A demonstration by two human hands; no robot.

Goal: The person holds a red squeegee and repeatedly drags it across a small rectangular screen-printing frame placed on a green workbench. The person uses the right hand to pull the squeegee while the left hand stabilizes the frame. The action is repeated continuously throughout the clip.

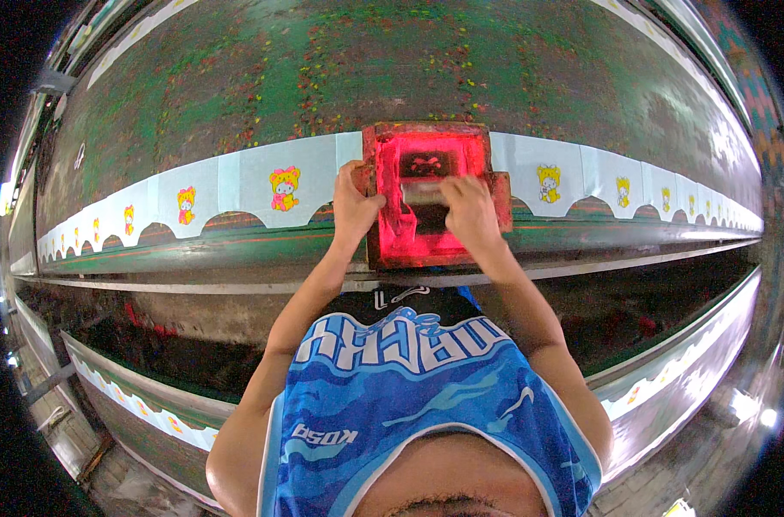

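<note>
A screen-printing frame with wet, bright pink ink inside its rim lies over the row of pale blue cut fabric pieces. My left hand is closed on the frame's left side. Inside the frame, my right hand grips a pale squeegee, which lies crosswise over the dark mesh window. Left of the frame, a cartoon animal print shows yellow and pink. The print just right of it shows yellow with no pink. The fabric under the frame is hidden.
A long green and dark table is speckled with red and yellow ink. A rail runs along its near edge. Behind me stands another table with a row of printed pieces. A wooden tab juts from the frame's right side.
</note>
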